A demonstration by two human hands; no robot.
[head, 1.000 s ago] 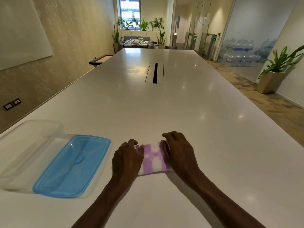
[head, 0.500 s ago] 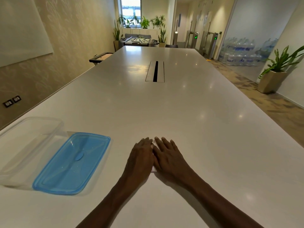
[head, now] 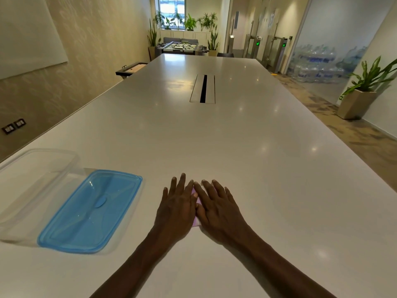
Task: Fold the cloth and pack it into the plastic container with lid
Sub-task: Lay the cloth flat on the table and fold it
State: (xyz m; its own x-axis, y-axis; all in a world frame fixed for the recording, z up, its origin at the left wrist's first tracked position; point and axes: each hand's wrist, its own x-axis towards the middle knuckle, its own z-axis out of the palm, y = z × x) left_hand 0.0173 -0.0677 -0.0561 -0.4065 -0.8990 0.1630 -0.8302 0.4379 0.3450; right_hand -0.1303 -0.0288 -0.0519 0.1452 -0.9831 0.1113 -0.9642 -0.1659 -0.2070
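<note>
A small folded cloth, white with purple marks, lies on the white table near its front edge. Both hands cover almost all of it; only thin slivers show between them. My left hand lies flat on its left part, fingers spread. My right hand lies flat on its right part, touching the left hand. To the left a blue lid rests upside down on the table. Left of the lid stands the clear plastic container, open, with nothing in it.
The long white table stretches far ahead, with a cable slot in its middle. Its left edge runs close behind the container. A potted plant stands on the floor at the right.
A second ago the hands gripped the cloth by its two sides with the purple pattern showing. They then came together on top of it and now press it flat, fingers stretched forward.
</note>
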